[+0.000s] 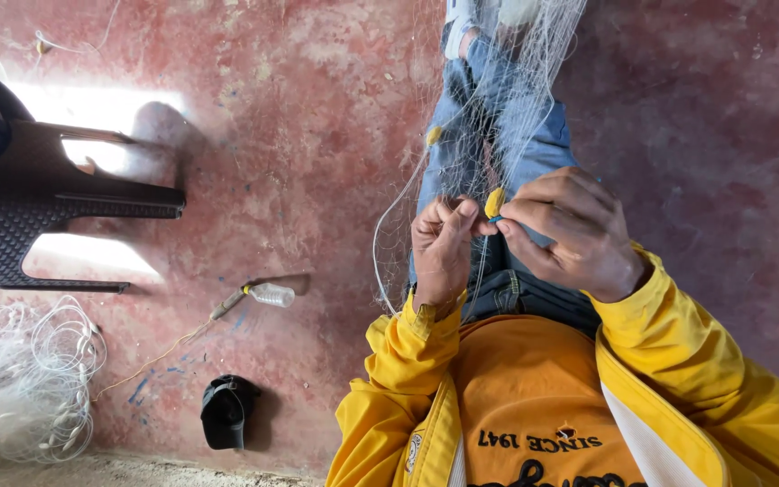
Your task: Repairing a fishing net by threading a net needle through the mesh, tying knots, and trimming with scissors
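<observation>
Hands at frame centre, left hand [442, 245] fingers curled pinching fine white mesh fishing net [498, 108], right hand [568, 231] fingertips clamped on small yellow oval float [495, 202], dark plastic chair [38, 212] upper left.

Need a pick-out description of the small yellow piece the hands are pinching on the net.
Start at the pale fishing net draped over the blue-jeaned legs. Follow it down to where the left hand and right hand meet. The yellow float sits pinched there; a second yellow float higher on the net is untouched.

Fine translucent net [498, 108], perhaps nylon; rough matt floor [317, 135].
</observation>
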